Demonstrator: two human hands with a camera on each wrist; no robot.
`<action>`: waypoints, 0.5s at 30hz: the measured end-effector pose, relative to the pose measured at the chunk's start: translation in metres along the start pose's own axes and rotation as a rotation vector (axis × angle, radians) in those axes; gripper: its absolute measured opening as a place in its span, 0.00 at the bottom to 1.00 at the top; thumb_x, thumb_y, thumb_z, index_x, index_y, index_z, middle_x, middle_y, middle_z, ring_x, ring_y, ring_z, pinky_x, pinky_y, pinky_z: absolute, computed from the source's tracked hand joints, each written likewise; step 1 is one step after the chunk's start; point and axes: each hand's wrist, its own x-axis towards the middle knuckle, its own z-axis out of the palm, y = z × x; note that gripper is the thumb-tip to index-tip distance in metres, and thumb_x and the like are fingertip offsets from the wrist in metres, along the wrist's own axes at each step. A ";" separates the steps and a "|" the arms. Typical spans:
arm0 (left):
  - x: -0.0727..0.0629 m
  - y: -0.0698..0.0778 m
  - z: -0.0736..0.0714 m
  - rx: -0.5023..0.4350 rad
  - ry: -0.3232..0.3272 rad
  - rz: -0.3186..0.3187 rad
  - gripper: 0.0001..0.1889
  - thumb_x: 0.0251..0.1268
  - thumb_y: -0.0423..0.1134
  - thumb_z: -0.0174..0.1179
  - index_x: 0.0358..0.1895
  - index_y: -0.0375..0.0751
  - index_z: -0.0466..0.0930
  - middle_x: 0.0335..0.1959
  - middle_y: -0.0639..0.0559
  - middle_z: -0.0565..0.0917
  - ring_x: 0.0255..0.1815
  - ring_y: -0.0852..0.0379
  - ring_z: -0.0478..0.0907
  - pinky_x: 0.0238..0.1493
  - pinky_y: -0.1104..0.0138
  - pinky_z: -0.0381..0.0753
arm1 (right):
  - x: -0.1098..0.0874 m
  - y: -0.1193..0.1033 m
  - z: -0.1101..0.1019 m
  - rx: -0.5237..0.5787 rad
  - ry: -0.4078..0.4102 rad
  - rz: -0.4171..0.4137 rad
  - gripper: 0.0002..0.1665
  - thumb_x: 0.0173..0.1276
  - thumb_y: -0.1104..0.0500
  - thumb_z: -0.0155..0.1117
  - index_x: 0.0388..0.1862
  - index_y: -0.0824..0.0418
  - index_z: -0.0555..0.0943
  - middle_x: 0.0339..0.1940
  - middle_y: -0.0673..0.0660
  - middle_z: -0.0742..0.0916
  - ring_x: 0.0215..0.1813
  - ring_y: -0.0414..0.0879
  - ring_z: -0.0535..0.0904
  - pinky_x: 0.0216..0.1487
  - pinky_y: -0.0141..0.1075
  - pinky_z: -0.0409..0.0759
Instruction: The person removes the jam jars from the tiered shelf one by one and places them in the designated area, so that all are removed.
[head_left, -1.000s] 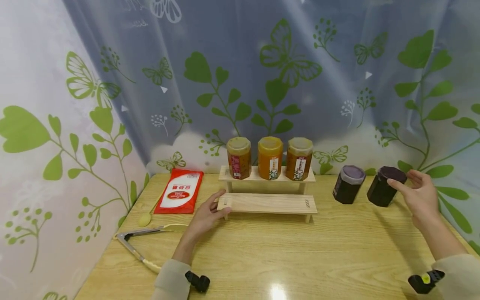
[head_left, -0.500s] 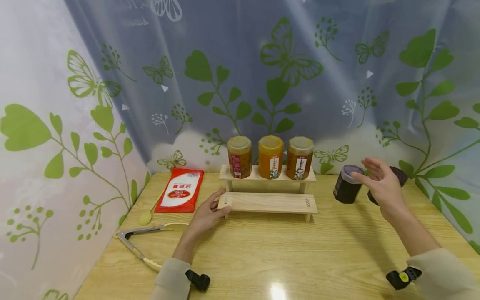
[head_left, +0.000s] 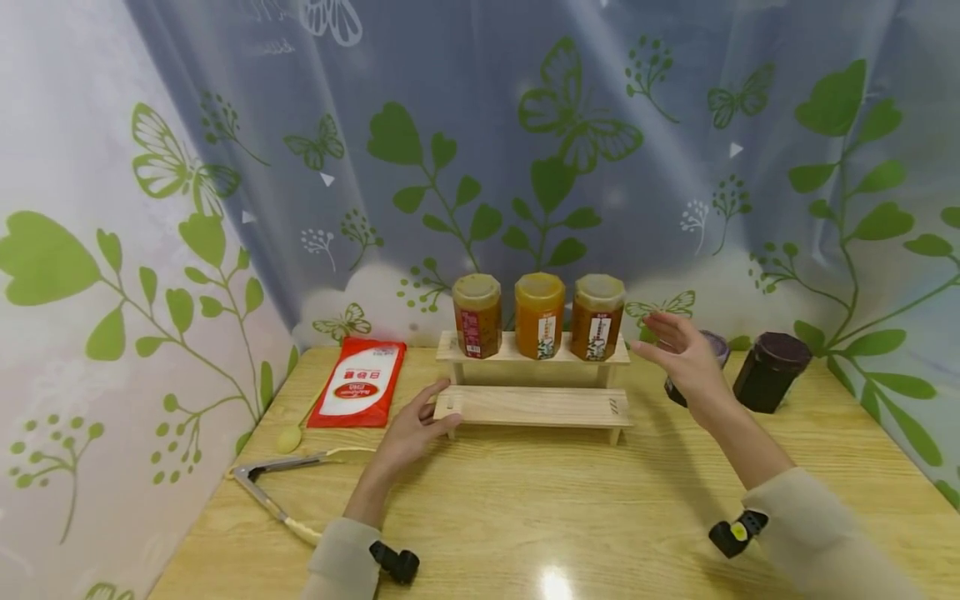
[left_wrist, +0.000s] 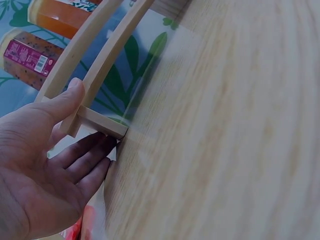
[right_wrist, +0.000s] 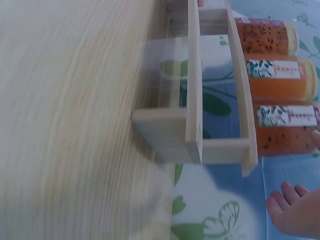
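A two-step wooden rack (head_left: 534, 405) stands on the table, bearing three octagonal jars on its upper step: a speckled orange jar (head_left: 478, 317), an orange jar (head_left: 540, 317) and a darker amber jar (head_left: 597, 318). At the left end of the lower step, my left hand (head_left: 408, 431) holds the plank, thumb along its front edge and the other fingers around the end (left_wrist: 47, 165). My right hand (head_left: 686, 364) is raised with fingers spread, just right of the amber jar, holding nothing. Behind it a dark jar with a purple lid (head_left: 717, 346) is partly hidden.
Another dark jar (head_left: 770, 372) stands further right. Left of the rack lie a red and white packet (head_left: 358, 383), a yellow spoon (head_left: 289, 437) and spread tongs (head_left: 273, 483). A patterned curtain (head_left: 465, 225) hangs right behind the table.
My right hand has left the far-right dark jar and moved leftward past the second dark jar to the amber jar. My left hand and the rack have stayed put.
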 end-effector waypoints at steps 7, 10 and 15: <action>-0.001 0.001 0.000 0.052 0.022 -0.003 0.36 0.71 0.47 0.69 0.79 0.58 0.67 0.68 0.38 0.79 0.66 0.44 0.79 0.60 0.50 0.78 | 0.016 -0.007 0.023 0.027 -0.018 -0.003 0.52 0.74 0.50 0.71 0.86 0.61 0.53 0.83 0.64 0.62 0.83 0.61 0.56 0.79 0.57 0.55; -0.001 0.000 0.000 0.065 0.022 -0.001 0.36 0.71 0.49 0.69 0.79 0.58 0.67 0.72 0.36 0.75 0.72 0.39 0.73 0.65 0.45 0.75 | 0.020 -0.008 0.029 0.028 -0.009 0.020 0.54 0.73 0.50 0.72 0.86 0.61 0.52 0.83 0.65 0.62 0.83 0.62 0.56 0.79 0.57 0.57; -0.001 0.000 -0.002 0.070 0.027 -0.010 0.36 0.70 0.50 0.70 0.79 0.59 0.68 0.77 0.34 0.68 0.76 0.34 0.66 0.68 0.40 0.70 | 0.027 -0.009 0.038 0.028 -0.018 0.041 0.57 0.72 0.49 0.72 0.87 0.61 0.49 0.83 0.66 0.62 0.82 0.64 0.57 0.77 0.59 0.60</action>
